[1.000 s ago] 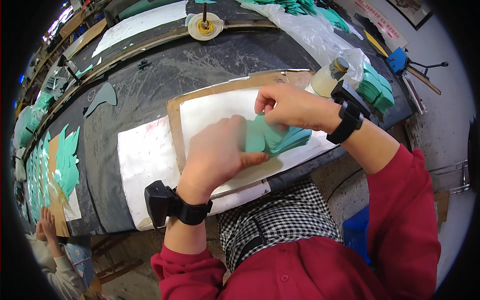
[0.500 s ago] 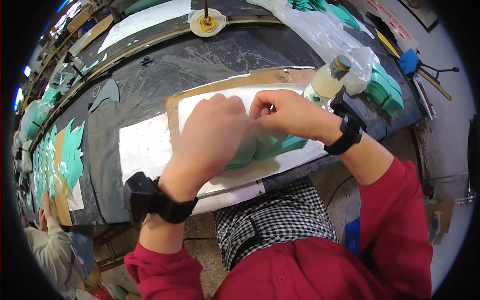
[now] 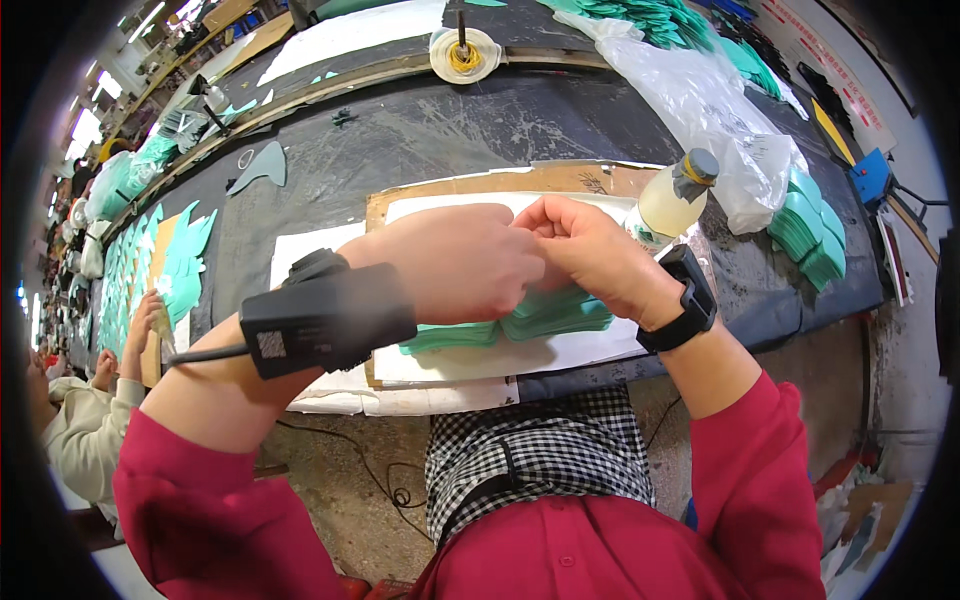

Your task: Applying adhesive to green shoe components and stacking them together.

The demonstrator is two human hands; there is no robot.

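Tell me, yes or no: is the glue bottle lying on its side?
No, the glue bottle stands upright on the board beside the right hand.

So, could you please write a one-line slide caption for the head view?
Left hand and right hand meet above teal cut pieces beside a glue bottle.

Bright even light, sharp centre, fisheye bending, dark vignetted rim

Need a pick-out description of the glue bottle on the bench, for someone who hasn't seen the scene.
On the dark workbench, find the brown board under the white sheet in front of the person. At its right end, just beyond the right hand, stands the bottle: pale yellowish, grey cap, the only upright container among flat teal cut pieces.
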